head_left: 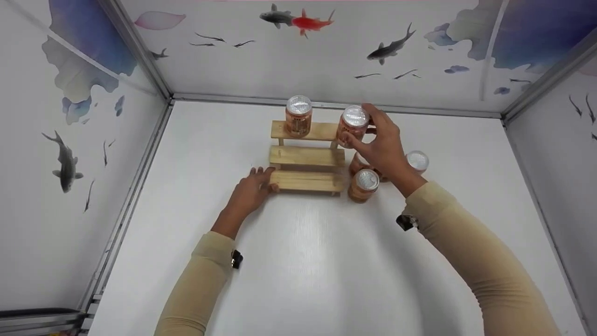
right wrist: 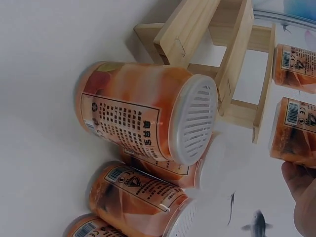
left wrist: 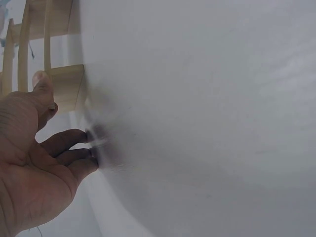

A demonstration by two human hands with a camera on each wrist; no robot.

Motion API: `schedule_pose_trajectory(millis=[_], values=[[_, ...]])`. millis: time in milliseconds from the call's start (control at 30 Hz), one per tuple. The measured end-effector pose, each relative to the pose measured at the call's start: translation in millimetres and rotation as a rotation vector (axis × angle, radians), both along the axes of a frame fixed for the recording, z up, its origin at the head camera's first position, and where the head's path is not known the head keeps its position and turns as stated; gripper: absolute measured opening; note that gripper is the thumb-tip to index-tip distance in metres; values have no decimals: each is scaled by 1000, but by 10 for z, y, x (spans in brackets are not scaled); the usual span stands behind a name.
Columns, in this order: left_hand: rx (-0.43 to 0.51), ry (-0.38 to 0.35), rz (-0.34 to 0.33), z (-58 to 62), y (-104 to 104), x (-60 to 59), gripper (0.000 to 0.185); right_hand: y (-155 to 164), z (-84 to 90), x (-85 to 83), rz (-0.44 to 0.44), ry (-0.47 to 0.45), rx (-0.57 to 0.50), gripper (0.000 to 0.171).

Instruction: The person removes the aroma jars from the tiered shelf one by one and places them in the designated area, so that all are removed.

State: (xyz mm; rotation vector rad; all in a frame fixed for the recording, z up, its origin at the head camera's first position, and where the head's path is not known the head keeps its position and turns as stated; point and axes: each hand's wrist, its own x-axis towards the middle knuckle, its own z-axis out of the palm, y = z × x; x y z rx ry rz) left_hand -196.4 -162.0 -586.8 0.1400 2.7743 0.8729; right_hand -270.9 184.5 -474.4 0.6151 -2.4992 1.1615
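White table [head_left: 298, 261] bearing rack [head_left: 305, 181], jars [head_left: 364, 185]

You are looking down on a white tabletop [head_left: 298, 261] that is catching a soft glare. Around the tabletop, white walls [head_left: 326, 60] painted with fish and blue lotus leaves are rising on three sides, with grey metal rails [head_left: 140, 51] running up the corners behind it.

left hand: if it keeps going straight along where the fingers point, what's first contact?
Probably the wooden step shelf. The left hand lies flat on the white table, fingers aimed at the lowest step's left end and already touching or nearly touching it; the exact gap is unclear.
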Motion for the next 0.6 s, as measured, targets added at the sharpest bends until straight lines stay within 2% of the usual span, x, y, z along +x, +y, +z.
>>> schedule_pose_trajectory(millis=[600], values=[[25, 9, -2, 5, -12, 22, 67, 290, -57, 167, -52, -12, 9, 80]])
